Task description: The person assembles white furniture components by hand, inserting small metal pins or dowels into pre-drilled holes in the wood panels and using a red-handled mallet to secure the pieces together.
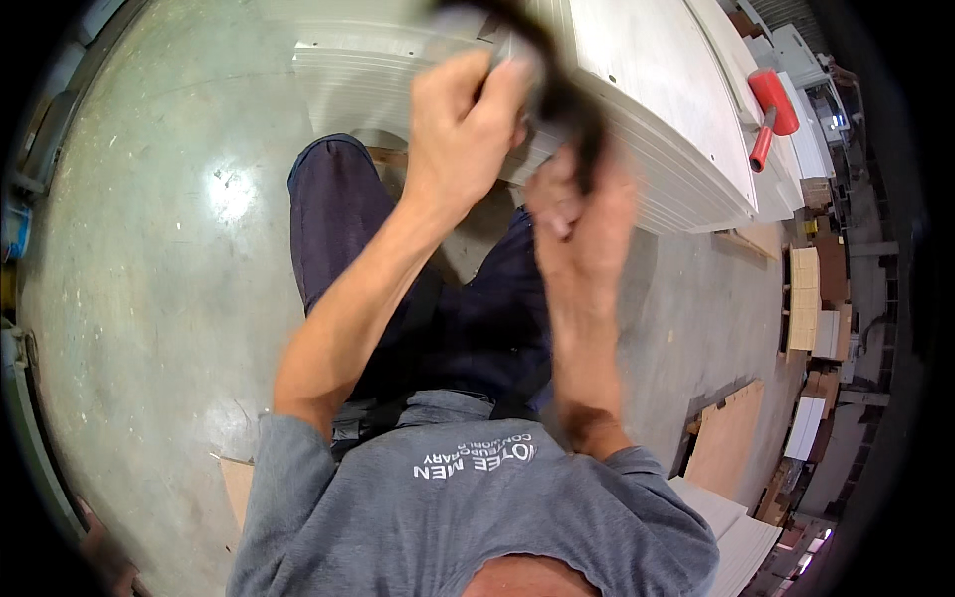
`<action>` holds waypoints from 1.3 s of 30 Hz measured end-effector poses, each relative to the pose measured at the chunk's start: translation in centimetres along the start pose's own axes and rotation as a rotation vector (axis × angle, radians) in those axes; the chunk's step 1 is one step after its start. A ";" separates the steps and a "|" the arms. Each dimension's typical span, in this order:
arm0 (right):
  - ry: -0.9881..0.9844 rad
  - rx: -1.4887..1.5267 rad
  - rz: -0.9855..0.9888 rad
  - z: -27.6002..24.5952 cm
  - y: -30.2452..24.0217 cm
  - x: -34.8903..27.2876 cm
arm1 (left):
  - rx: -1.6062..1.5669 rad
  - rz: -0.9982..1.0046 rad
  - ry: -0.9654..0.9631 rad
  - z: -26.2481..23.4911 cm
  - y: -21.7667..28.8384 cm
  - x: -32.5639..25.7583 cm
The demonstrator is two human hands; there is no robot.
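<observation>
Upper centre of frame: left hand (460,137) holding dark object (569,103), right hand (587,207) at its lower end

Grip: left hand is clasping the object's greyish part. Right hand's fingers are curling; blur is hiding whether they are gripping. Dark object is showing in front of stacked white panels (662,70); cannot tell if touching.

Judgement: good handling is calling for a firm left hold, steady right-hand control, and knuckles staying clear of panel edges. Upper right, red mallet (775,102) is lying along the stack's right edge.
</observation>
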State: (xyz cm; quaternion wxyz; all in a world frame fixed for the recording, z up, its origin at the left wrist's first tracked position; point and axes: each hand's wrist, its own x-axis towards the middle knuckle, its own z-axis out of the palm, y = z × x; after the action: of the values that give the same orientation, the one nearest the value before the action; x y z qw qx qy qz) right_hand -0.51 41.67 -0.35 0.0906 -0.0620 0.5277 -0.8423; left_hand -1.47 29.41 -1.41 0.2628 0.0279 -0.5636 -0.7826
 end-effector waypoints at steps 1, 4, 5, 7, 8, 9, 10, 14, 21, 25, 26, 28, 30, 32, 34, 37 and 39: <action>0.018 0.013 0.035 -0.8 2.0 -0.5 | -0.012 -0.051 0.043 -0.9 -1.6 -1.4; 0.110 -0.015 0.328 -5.2 9.9 -1.6 | 0.055 -0.265 0.085 -5.3 -11.1 -5.2; 0.123 -0.002 0.415 -6.4 11.3 -1.9 | 0.063 -0.390 0.114 -5.9 -12.9 -6.2; 0.067 -0.084 0.403 -7.1 9.9 -2.7 | 0.049 -0.428 0.116 -4.8 -12.7 -6.5; 0.075 -0.098 0.390 -6.0 8.2 -2.9 | 0.054 -0.369 0.119 -4.3 -9.8 -6.0; 0.007 -0.062 0.338 -4.7 6.2 -2.3 | -0.003 -0.287 0.119 -3.7 -7.7 -4.9; -0.011 -0.071 0.271 -3.5 4.0 -2.1 | 0.007 -0.219 0.091 -2.9 -5.0 -4.1; -0.109 0.003 0.080 -0.3 -2.5 -1.1 | -0.067 -0.043 0.037 0.5 2.1 -1.5; -0.118 0.004 0.006 0.6 -5.0 0.7 | -0.140 0.075 0.022 2.6 3.0 0.9; -0.061 0.070 0.126 -0.4 -1.9 0.0 | -0.082 -0.029 0.061 1.2 0.9 -0.7; -0.024 0.038 0.174 -1.7 0.4 -0.4 | -0.021 -0.057 0.086 0.1 -1.6 -1.9; 0.026 0.022 0.237 -3.7 3.4 -0.6 | 0.026 -0.107 0.098 -0.9 -4.6 -3.3; 0.045 0.043 0.280 -3.9 3.3 -0.9 | 0.008 -0.120 0.101 -0.7 -4.7 -3.5; -0.012 0.022 0.224 -2.9 1.4 -0.7 | 0.011 -0.077 0.085 -0.4 -3.2 -2.7; -0.067 0.027 0.139 -1.6 -1.2 -0.3 | 0.136 -0.009 0.029 0.5 0.9 -1.4; -0.088 0.061 0.051 0.0 -3.9 0.0 | 0.037 0.071 -0.010 1.8 3.3 0.3; -0.031 0.049 -0.035 0.0 -3.1 0.4 | -0.002 0.069 -0.031 2.0 3.0 0.5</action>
State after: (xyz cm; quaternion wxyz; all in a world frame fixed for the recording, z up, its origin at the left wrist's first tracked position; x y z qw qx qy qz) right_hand -1.13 42.92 2.40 0.0857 -0.0821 0.5041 -0.8554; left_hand -1.47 30.25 2.16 0.2809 -0.0037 -0.5674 -0.7740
